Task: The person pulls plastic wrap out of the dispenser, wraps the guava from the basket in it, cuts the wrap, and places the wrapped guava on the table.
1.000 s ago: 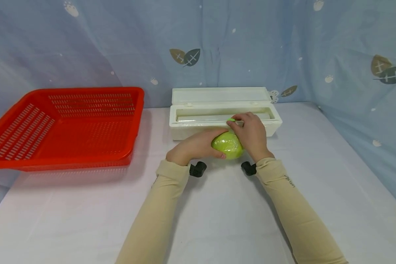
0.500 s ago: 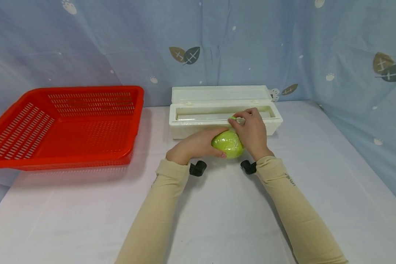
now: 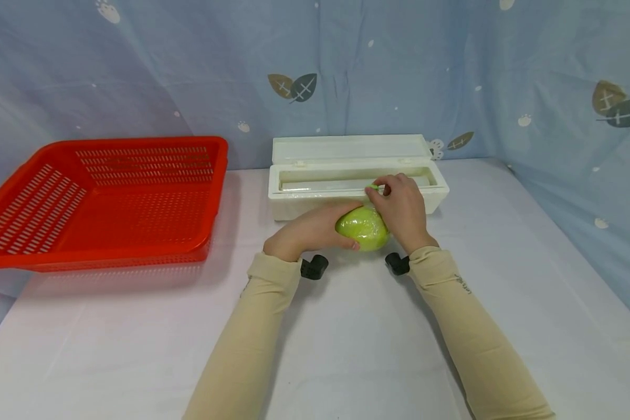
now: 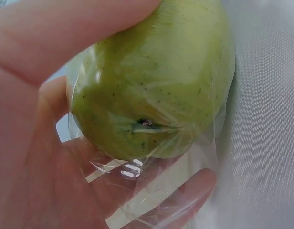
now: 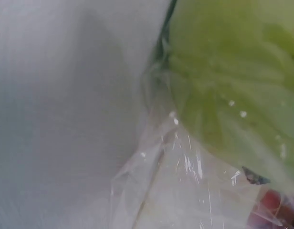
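A speckled green fruit (image 3: 363, 228), pear-like and wrapped in clear cling film (image 4: 152, 191), is held between the thumb and fingers of my left hand (image 3: 317, 228), just in front of a white cling film dispenser (image 3: 307, 208). My right hand (image 3: 403, 211) pinches a small bright green slide cutter (image 3: 374, 187) on the dispenser's front edge. The dispenser's lid (image 3: 352, 149) stands raised, and a pale film roll (image 3: 320, 185) shows inside. In the right wrist view, creased film stretches off the fruit; the pinching fingertips are mostly out of that view.
A large red plastic basket (image 3: 131, 256) with slotted sides stands on the left of the white-covered table (image 3: 367, 344). Behind the dispenser hangs a blue curtain (image 3: 199, 64) with leaf prints. Black wrist cameras (image 3: 315, 267) jut out from both sleeves.
My right hand has slid slightly to the right along the dispenser's edge, with the green slide cutter moving along. The left hand keeps its hold on the fruit, nearly still.
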Demonstrator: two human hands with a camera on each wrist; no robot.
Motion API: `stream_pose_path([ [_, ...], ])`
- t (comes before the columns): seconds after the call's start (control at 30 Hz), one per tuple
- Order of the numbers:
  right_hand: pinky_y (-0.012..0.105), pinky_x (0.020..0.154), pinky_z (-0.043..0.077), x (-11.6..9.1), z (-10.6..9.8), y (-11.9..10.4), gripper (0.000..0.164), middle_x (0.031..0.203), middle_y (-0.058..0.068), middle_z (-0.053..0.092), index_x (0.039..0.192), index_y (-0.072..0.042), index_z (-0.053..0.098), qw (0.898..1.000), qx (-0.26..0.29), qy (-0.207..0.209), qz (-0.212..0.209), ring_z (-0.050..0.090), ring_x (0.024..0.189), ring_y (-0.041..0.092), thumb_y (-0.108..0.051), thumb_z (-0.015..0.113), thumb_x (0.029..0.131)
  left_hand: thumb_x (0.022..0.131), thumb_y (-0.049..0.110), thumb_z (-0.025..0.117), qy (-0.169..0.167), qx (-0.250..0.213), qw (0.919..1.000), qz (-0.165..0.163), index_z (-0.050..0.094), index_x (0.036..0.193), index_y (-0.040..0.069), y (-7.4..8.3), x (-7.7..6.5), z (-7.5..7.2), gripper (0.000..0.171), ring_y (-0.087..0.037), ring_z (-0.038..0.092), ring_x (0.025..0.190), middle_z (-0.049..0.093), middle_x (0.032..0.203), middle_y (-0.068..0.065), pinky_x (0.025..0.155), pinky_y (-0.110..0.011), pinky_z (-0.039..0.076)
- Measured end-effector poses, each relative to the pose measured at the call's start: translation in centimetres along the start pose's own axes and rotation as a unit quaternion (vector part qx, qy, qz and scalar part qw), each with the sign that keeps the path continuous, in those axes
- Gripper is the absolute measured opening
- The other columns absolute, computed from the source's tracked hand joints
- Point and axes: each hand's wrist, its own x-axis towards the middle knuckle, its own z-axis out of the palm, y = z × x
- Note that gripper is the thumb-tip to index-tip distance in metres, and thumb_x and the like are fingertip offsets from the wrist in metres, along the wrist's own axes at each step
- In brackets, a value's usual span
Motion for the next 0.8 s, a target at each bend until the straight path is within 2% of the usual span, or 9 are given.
stream_pose_path([
  [0.8,0.033,0.058,0.032,-0.05,-0.88,0.54,0.031,0.076,0.007,0.046,0.098,-0.005,0.063,1.000,0.008,-0.019,0.009,0.039,0.067,0.022,-0.033,0.055,0.086,0.074,0.034,0.072,-0.009,0.007,0.9998,-0.019,0.031,0.138,0.019,-0.01,-0.05,-0.05,0.078,-0.012,0.040,0.114,0.041,0.132,0.001,0.095,-0.028,0.031],
])
